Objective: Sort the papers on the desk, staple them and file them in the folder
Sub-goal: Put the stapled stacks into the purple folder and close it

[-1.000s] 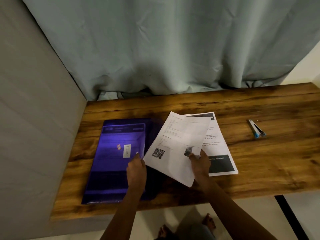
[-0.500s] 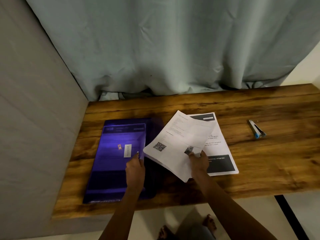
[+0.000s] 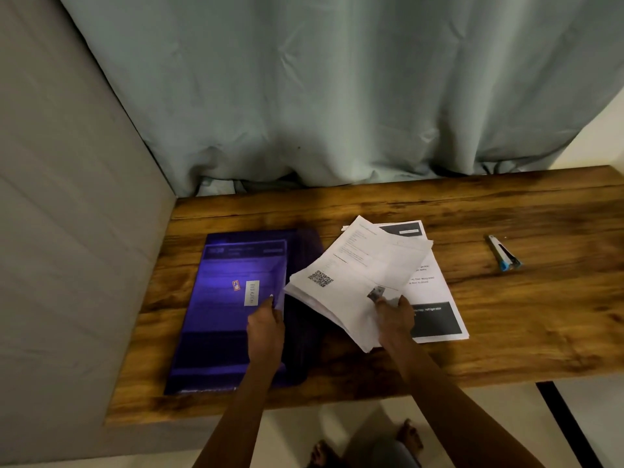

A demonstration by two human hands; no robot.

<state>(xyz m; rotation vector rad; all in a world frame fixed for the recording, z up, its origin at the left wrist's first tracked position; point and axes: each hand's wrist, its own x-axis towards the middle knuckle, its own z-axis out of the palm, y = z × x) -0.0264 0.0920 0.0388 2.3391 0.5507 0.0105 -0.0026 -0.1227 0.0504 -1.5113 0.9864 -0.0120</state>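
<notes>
The left hand [image 3: 266, 327] pinches the right edge of the purple folder [image 3: 223, 312] cover, fingertips closed on it near a small white label. The right hand [image 3: 394, 315] grips the near edge of a stack of papers [image 3: 358, 271], thumb on top, holding it tilted with its left corner over the folder's edge; a QR code shows on the top sheet. Under and to the right of the stack, more printed sheets [image 3: 439, 292] lie flat on the desk, with a black band across their near end. A small stapler [image 3: 503, 257] with a blue tip lies well apart at the far right.

The wooden desk [image 3: 523, 332] is dark-grained and fits against a grey wall [image 3: 67, 231] on the left. A pale blue-grey curtain [image 3: 337, 96] hangs behind its far edge. Below the near edge are light floor [image 3: 293, 423], a black desk leg [image 3: 567, 423] and the person's bare feet [image 3: 410, 434].
</notes>
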